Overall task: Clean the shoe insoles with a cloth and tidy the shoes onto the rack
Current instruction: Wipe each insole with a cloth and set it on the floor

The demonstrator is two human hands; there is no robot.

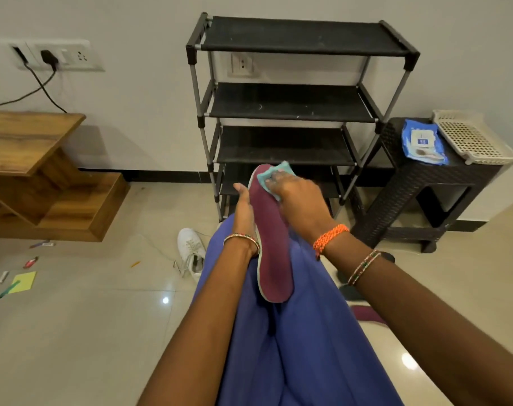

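Note:
A maroon insole (271, 244) lies lengthwise over my lap on blue cloth, toe end pointing away. My left hand (243, 206) holds it along its left edge. My right hand (296, 197) presses a light teal cloth (274, 174) onto the toe end. A second maroon insole (365, 313) shows partly on the floor under my right forearm. A white sneaker (190, 250) with loose laces lies on the floor left of my knee. The black shoe rack (293, 104) stands against the wall straight ahead, its shelves bare.
A dark woven stool (425, 183) right of the rack carries a blue wipes pack (422, 142) and a white plastic basket (472, 136). A wooden shelf unit (44, 171) stands at the left. Small items, including a yellow note (23, 281), lie scattered on the tiled floor.

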